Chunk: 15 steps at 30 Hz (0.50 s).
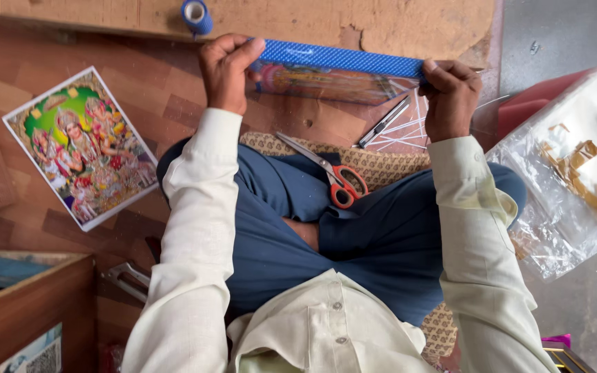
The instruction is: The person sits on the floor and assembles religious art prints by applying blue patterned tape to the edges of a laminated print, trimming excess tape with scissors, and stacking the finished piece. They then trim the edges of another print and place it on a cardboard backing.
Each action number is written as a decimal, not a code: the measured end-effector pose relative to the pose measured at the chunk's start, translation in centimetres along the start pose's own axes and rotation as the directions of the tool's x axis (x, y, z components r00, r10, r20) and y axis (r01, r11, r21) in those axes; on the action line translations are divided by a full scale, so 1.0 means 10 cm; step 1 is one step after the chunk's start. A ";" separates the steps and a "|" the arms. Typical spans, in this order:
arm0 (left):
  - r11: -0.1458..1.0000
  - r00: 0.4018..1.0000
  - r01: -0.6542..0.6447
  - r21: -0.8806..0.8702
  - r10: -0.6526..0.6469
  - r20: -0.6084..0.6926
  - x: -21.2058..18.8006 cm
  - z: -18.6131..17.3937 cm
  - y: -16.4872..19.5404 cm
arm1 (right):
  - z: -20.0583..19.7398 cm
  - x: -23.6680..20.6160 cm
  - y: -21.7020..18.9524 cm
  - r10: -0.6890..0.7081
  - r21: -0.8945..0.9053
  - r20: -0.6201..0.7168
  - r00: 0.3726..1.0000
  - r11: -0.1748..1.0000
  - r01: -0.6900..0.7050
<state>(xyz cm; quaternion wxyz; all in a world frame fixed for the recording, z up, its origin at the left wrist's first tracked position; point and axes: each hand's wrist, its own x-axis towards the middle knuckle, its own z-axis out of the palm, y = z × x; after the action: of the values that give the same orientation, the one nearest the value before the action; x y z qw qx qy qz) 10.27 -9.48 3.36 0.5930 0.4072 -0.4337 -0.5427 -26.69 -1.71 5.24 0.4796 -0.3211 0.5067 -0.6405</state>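
Observation:
I hold a glossy colour picture (326, 83) upright between both hands, its top edge covered by a strip of blue patterned tape (340, 57). My left hand (224, 72) grips the left end of that edge. My right hand (452, 97) grips the right end. A roll of the same blue tape (195, 15) lies just beyond my left hand on a wooden board (395, 21). Orange-handled scissors (329, 173) rest on my lap and the patterned mat (381, 162) beneath the picture.
A second colour print (81, 145) lies on the floor at left. Metal strips and thin rods (392, 128) lie under the held picture. A plastic bag with brown tape scraps (578, 173) sits at right. A wooden box (29, 311) stands at bottom left.

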 end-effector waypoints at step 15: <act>1.000 0.999 -0.030 0.001 0.030 -0.013 -0.16 0.04 -0.01 | 0.13 -0.09 -0.03 0.026 -0.067 -0.138 0.990 0.997 -0.035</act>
<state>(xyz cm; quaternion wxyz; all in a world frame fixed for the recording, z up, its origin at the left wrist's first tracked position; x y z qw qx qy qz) 9.75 -7.92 3.24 0.6036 0.4048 -0.4360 -0.5309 -25.33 -1.30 5.92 0.4419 -0.2849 0.5651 -0.6358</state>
